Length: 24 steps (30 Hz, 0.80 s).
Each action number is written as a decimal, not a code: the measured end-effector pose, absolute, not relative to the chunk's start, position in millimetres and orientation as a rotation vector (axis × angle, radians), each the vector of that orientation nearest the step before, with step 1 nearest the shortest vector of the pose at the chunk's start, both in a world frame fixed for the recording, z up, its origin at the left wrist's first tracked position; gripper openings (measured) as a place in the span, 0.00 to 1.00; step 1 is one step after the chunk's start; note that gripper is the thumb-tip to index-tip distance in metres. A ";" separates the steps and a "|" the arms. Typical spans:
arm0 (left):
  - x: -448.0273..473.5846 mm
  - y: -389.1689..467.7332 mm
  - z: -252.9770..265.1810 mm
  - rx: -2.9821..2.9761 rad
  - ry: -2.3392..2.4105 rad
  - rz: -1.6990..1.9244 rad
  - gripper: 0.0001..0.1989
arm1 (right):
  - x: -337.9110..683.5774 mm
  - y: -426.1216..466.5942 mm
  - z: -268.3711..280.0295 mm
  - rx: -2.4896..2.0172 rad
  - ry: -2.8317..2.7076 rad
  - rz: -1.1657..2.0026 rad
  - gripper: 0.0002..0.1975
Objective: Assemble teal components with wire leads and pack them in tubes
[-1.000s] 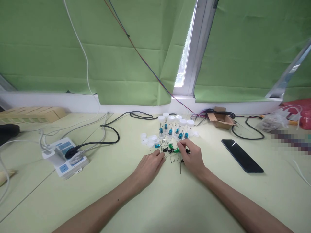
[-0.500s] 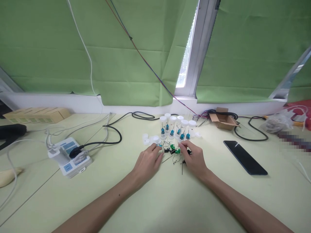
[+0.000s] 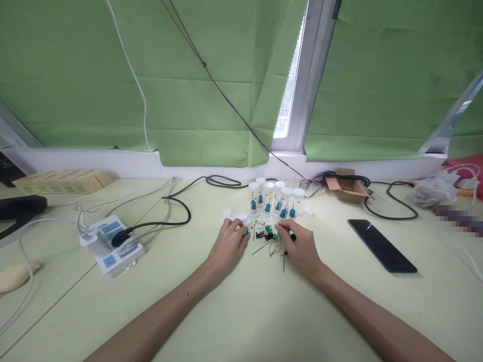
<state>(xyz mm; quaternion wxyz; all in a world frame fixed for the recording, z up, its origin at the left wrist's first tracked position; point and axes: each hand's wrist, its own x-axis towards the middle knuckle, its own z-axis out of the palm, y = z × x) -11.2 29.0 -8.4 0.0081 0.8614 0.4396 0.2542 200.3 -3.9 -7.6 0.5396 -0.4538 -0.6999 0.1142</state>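
My left hand is closed, with a small blue plastic part showing at its thumb and fingertips. To its right, my right hand pinches thumb and forefinger together over a cluster of small parts; what lies between these fingertips is too small to make out. Between the hands are green plastic parts, black plastic parts and thin metal rods. Just behind stand several clear capped tubes, each with a blue piece and thin metal inside. White round caps lie beyond my left fingers.
A dark phone lies to the right, with an open cardboard box behind it. At left, a white power strip has plugs and a black cable. Green blinds hang behind the table.
My left hand has shifted slightly left, its fingers more curled around the blue part. My right fingertips have moved a little left over the green parts. The tubes stay in place.
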 end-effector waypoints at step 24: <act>-1.7 11.7 -0.5 2.575 1.081 0.942 0.07 | 200.2 -5.7 -5.8 -1.064 -1.650 0.265 0.06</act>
